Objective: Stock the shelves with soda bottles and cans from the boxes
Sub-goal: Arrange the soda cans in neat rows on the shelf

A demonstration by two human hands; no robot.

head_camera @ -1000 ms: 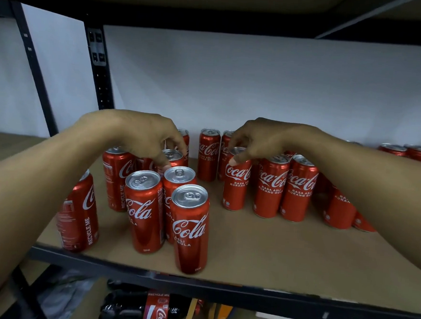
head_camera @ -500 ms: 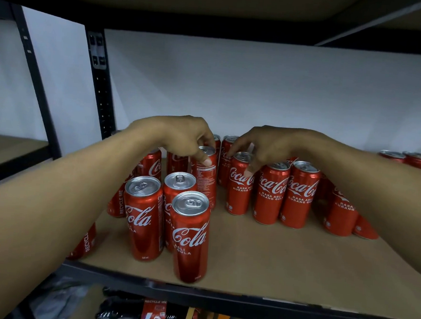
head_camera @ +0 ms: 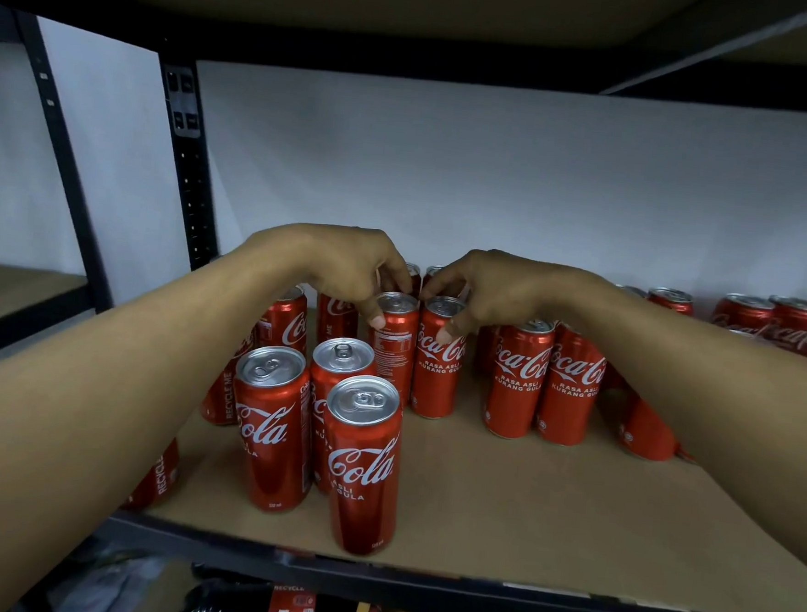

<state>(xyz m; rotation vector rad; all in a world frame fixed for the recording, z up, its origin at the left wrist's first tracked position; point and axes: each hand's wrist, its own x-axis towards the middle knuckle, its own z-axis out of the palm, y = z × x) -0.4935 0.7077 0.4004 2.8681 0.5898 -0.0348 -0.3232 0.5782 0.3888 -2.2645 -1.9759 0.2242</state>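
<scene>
You're squaring up cans on the shelf, center frame. Your left hand curls over the rim of the fine-print can, thumb on its side, and your right hand pinches the top of the logo can just beside it. Both stand upright. Next, I'd say, nudge them flush into the row, then release without tipping the neighbours.

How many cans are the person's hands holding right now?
2. The left hand grips the top of the can showing its small-print panel; the right hand grips the logo-facing can right beside it. Both stand mid-shelf; no others seem held.
</scene>
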